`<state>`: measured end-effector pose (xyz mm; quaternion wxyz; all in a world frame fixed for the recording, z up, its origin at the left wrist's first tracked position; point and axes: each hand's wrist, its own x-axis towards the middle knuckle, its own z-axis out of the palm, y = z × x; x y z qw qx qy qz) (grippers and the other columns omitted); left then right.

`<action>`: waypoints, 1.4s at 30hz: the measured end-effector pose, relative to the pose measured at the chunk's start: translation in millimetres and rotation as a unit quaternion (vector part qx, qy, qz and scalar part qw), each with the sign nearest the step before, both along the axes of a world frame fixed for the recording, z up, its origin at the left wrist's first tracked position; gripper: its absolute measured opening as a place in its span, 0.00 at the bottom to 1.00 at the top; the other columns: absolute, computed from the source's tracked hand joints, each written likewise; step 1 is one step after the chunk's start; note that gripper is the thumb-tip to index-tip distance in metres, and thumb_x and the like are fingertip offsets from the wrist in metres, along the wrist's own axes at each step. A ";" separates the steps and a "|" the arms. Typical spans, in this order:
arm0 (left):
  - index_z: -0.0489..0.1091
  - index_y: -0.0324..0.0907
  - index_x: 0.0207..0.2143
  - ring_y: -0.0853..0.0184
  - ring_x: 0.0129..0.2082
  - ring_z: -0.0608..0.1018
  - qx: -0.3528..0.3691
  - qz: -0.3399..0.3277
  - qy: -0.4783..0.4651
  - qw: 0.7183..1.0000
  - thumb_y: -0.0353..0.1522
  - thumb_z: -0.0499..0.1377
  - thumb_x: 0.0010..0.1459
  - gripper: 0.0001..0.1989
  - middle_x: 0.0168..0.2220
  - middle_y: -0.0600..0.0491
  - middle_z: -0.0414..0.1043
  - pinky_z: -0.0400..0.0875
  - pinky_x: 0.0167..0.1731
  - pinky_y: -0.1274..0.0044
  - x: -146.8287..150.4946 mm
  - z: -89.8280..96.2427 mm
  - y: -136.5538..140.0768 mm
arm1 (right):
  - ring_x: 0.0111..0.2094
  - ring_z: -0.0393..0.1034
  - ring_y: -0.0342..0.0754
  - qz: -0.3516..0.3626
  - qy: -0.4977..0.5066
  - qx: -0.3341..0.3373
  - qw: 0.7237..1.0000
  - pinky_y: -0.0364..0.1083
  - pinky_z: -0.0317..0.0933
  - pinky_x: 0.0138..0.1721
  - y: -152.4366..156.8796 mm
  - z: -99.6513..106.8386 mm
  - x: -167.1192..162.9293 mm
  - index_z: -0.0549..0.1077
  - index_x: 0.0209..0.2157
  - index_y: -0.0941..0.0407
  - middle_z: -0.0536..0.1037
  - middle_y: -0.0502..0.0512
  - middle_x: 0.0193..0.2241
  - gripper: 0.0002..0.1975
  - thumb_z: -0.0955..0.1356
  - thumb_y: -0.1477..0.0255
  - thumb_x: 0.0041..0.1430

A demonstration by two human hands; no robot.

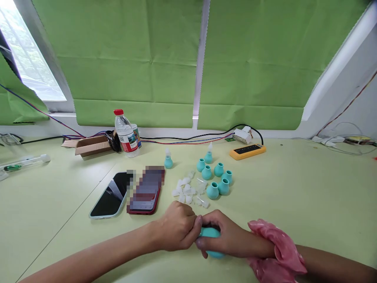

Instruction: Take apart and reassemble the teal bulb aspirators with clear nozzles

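Observation:
My right hand [228, 234] is wrapped round a teal squeeze bulb [211, 232] close to the table's front. Against the bulb's left end presses my left hand [178, 227], its fingers curled into a fist; whatever they hold is hidden. Beyond the hands, several open-necked teal bulbs [212, 191] stand upright in a loose group. To their left lies a pile of small translucent white plastic pieces [187, 190], with some clear tube-like parts [202, 201] beside it. Two bulbs carry clear tips: one bulb [168, 162] stands apart, the other [208, 157] behind the group.
Two phones lie left of the pile, a black-screened one [110, 196] and a red-cased one [144, 206]. Farther back are a water bottle [127, 135], a cardboard tray [92, 146], a yellow power strip [247, 151] and cables. A clear tube [28, 161] lies far left.

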<state>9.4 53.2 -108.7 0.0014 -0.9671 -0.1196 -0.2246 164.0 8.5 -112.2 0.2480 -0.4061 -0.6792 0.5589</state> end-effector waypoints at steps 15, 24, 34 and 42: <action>0.45 0.39 0.11 0.77 0.13 0.49 -0.374 0.005 0.046 0.926 0.36 0.39 0.58 0.23 0.11 0.59 0.46 0.51 0.16 0.81 -0.3 21.3 -14.0 | 0.16 0.54 0.36 0.131 -0.168 0.264 0.941 0.36 0.53 0.21 -4.1 16.4 13.5 0.67 0.19 0.58 0.62 0.45 0.14 0.14 0.62 0.65 0.51; 0.59 0.38 0.22 0.70 0.25 0.67 -0.253 0.158 0.014 0.954 0.38 0.35 0.59 0.21 0.23 0.52 0.63 0.64 0.27 0.76 -0.1 4.5 7.6 | 0.23 0.63 0.43 0.111 -0.210 0.429 0.871 0.41 0.55 0.27 0.9 30.0 21.9 0.68 0.28 0.57 0.71 0.53 0.20 0.11 0.60 0.65 0.51; 0.42 0.39 0.56 0.48 0.56 0.42 0.043 0.226 0.111 0.967 0.37 0.43 0.57 0.25 0.58 0.41 0.37 0.48 0.48 0.57 -2.4 -44.0 27.2 | 0.31 0.66 0.44 -0.204 -0.088 0.396 0.891 0.42 0.60 0.33 41.6 44.1 58.0 0.67 0.31 0.57 0.72 0.52 0.29 0.09 0.62 0.66 0.53; 0.35 0.41 0.57 0.56 0.57 0.41 -0.050 0.131 0.176 0.974 0.41 0.38 0.58 0.27 0.59 0.49 0.36 0.45 0.51 0.59 2.7 -32.6 17.8 | 0.40 0.63 0.49 -0.382 0.004 0.382 0.841 0.45 0.61 0.34 114.9 9.4 116.9 0.68 0.37 0.56 0.68 0.55 0.39 0.15 0.63 0.62 0.49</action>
